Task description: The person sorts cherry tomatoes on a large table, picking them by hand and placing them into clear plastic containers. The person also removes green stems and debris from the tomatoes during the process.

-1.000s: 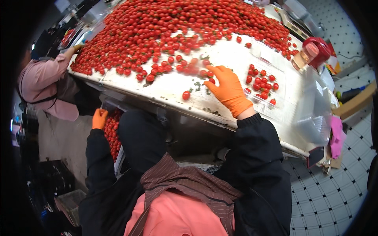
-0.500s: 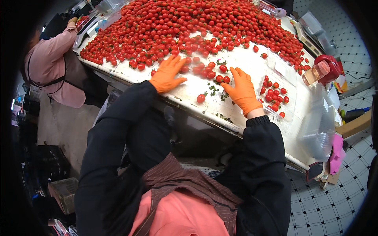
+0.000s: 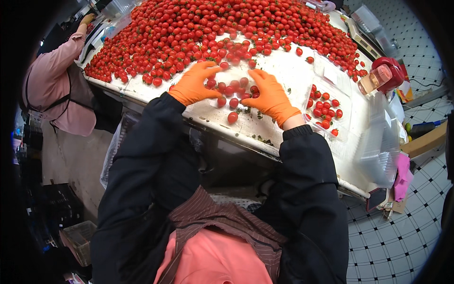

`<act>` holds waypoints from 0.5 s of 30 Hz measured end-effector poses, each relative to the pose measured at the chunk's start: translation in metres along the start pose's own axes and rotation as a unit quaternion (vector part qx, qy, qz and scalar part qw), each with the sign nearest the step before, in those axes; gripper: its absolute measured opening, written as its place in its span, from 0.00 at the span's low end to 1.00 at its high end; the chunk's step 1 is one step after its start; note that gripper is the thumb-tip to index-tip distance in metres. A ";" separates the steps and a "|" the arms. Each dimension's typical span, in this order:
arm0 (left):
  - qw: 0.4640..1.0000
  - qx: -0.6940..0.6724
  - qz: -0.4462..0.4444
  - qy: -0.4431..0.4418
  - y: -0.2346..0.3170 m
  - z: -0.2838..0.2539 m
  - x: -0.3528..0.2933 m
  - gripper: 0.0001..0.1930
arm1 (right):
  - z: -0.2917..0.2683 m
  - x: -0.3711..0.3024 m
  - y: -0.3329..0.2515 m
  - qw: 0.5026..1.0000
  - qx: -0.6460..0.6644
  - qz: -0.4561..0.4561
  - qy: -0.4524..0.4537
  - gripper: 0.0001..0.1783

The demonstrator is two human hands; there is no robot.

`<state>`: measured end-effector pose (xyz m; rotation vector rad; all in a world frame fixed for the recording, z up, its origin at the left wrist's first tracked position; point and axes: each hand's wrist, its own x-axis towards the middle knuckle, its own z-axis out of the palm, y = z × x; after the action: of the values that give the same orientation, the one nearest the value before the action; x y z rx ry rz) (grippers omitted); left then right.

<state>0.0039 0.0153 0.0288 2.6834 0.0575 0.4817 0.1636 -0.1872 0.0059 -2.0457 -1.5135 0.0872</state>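
Note:
My left hand (image 3: 195,85), in an orange glove, rests low over the white table, its thumb spread from the curved fingers. Facing it, my right hand (image 3: 270,97), gloved the same, is cupped with thumb and fingers apart. Between the two lies a loose group of cherry tomatoes (image 3: 229,90), some touching or very near the fingertips. One single cherry tomato (image 3: 232,117) sits closer to the table edge. Just right of my right hand stands a clear plastic punnet (image 3: 344,128) partly filled with cherry tomatoes (image 3: 325,112).
A large heap of cherry tomatoes (image 3: 222,23) covers the far table. Stacked clear containers (image 3: 378,146) stand at the right edge, near a red device (image 3: 395,75) and a scale (image 3: 364,38). At left, a person in a pink top (image 3: 52,85) works beside the table.
Both hands have drawn closer together, the right moving left with its fingers curling in. The loose tomatoes between them are now gathered into a tighter group. The view has shifted slightly.

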 end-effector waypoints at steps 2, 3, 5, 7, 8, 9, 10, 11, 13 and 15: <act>0.987 0.084 -0.118 -0.076 -0.008 -0.005 -0.010 0.42 | -0.017 -0.002 -0.010 0.990 -0.082 0.102 -0.042 0.48; 0.970 0.125 -0.176 -0.113 -0.009 -0.007 -0.013 0.45 | -0.017 -0.001 -0.009 0.984 -0.079 0.140 -0.079 0.53; 0.968 0.111 -0.176 -0.139 -0.004 0.001 -0.003 0.50 | -0.014 0.001 -0.010 0.983 -0.061 0.140 -0.100 0.52; 0.974 0.053 -0.151 -0.161 -0.008 0.012 0.006 0.52 | -0.006 0.007 -0.012 0.983 -0.060 0.128 -0.116 0.50; 0.970 0.075 -0.137 -0.185 -0.003 0.016 0.013 0.52 | -0.001 0.011 -0.010 0.985 -0.038 0.126 -0.112 0.47; 0.970 0.053 -0.139 -0.192 0.001 0.015 0.019 0.51 | 0.003 0.015 -0.009 0.986 -0.016 0.123 -0.107 0.44; 0.970 0.032 -0.139 -0.198 0.005 0.015 0.024 0.51 | 0.006 0.017 -0.009 0.987 0.007 0.121 -0.102 0.41; 0.971 -0.019 -0.137 -0.194 0.004 0.018 0.026 0.52 | 0.007 0.020 -0.011 0.988 0.008 0.113 -0.108 0.38; 0.967 -0.120 -0.131 -0.184 0.002 0.028 0.029 0.52 | 0.019 0.023 -0.007 0.992 0.024 0.091 -0.085 0.36; 0.964 -0.145 -0.139 -0.176 0.014 0.030 0.036 0.52 | 0.025 0.025 -0.003 0.993 0.032 0.088 -0.073 0.35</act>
<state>0.0470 -0.0054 0.0204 2.3806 0.2391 -0.0730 0.1599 -0.1538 -0.0063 -2.1559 -1.3927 0.3578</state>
